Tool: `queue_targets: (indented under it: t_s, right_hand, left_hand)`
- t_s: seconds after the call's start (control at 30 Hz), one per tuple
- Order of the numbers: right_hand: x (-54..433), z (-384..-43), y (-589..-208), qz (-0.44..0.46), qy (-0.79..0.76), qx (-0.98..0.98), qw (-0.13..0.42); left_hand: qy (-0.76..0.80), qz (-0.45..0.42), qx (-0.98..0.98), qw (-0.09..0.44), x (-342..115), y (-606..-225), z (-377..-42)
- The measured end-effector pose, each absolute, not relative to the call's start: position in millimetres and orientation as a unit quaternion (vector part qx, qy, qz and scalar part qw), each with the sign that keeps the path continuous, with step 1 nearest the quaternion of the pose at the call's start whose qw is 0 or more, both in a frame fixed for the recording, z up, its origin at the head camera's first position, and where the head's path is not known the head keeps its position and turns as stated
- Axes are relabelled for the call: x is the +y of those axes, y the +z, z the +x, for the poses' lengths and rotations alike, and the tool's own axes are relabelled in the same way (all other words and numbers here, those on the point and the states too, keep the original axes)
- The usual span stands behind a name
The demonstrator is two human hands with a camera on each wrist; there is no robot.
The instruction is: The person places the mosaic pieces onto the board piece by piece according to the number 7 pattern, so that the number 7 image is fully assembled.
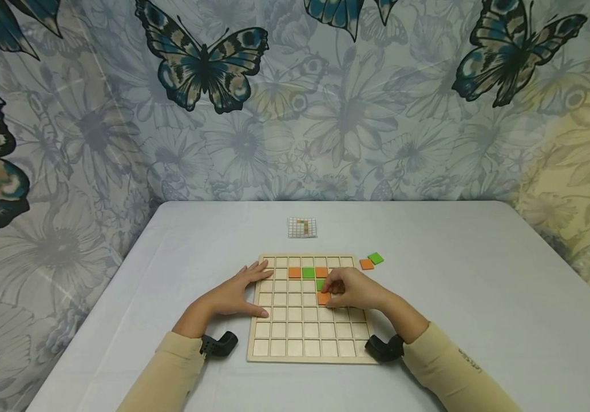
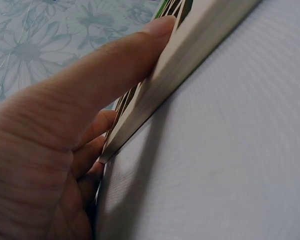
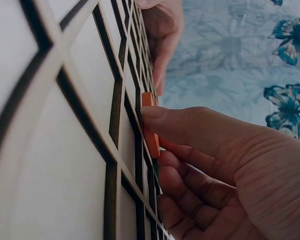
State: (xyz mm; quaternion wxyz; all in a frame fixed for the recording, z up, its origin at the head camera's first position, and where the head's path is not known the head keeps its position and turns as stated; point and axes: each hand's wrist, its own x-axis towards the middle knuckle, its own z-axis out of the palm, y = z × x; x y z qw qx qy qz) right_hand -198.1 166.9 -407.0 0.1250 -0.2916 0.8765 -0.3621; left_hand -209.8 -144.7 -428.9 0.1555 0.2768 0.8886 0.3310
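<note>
A wooden grid board (image 1: 280, 361) lies on the table. My left hand (image 1: 230, 293) rests on its left edge with the fingers spread. In the left wrist view the thumb (image 2: 132, 62) lies on the board's rim (image 2: 162, 75). My right hand (image 1: 359, 290) pinches an orange square tile (image 1: 323, 298) over a cell of the grid; in the right wrist view this orange tile (image 3: 151, 142) stands tilted above the slots. Just behind it is a green tile (image 1: 319, 284), partly covered by the fingers. The row beyond holds an orange tile (image 1: 295, 273), a green tile (image 1: 308, 273) and another orange tile (image 1: 321, 272).
Off the board's far right corner lie a loose orange tile (image 1: 367, 264) and a green tile (image 1: 375, 258). A small card (image 1: 302, 228) printed with a coloured grid sits farther back on the white table (image 1: 454, 246). Butterfly-patterned cloth (image 1: 351, 114) hangs behind.
</note>
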Motion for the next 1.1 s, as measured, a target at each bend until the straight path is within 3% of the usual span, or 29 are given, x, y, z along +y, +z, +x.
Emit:
queue_targets:
  t_s: [0.27, 1.1]
  right_hand:
    - [177, -205, -401, -0.274, -0.378, 0.875, 0.128]
    - [254, -242, -406, -0.111, -0.433, 0.893, 0.06]
  left_hand:
    - [0.333, 0.282, 0.887, 0.153, -144, -430, -211]
    - [0.331, 0.291, 0.886, 0.143, -143, -430, -211]
